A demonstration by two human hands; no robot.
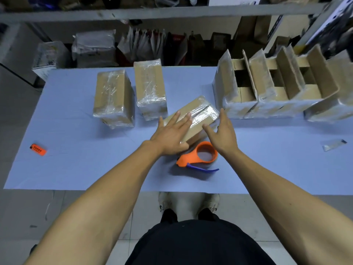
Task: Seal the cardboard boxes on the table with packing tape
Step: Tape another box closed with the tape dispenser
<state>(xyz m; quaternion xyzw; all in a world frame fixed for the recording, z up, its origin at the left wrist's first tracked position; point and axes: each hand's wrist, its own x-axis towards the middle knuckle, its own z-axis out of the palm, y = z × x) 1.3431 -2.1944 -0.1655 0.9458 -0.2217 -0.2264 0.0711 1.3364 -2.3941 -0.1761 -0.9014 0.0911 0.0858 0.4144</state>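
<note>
While both hands work it: the taped box (193,119) lies at an angle on the blue table (76,165), just beyond the orange tape dispenser (198,155).
Box position: touching or nearly touching the dispenser's far edge; two wrapped boxes (114,98) stand to the left of the dispenser and further back, and a row of open boxes (277,87) stands to its right, further back.
Handling, as a judgement: small, stiff cardboard, probably light; the glossy tape over the top looks slick, so flat palms may slide on it. Better hold is on the bare cardboard sides, one hand at each long edge.
Left hand (172,134): palm down on the box top, fingers straight and spread, pressing rather than gripping.
Right hand (223,134): at the box's right end, fingers straight and slightly fanned, thumb towards the box; it holds nothing, and whether it touches the cardboard cannot be told.
Arms: both reach forward nearly straight, converging above the dispenser.
Dispenser: lying free on the table, in neither hand.
Other: an orange lighter-like item (38,149) lies far left of the dispenser.
</note>
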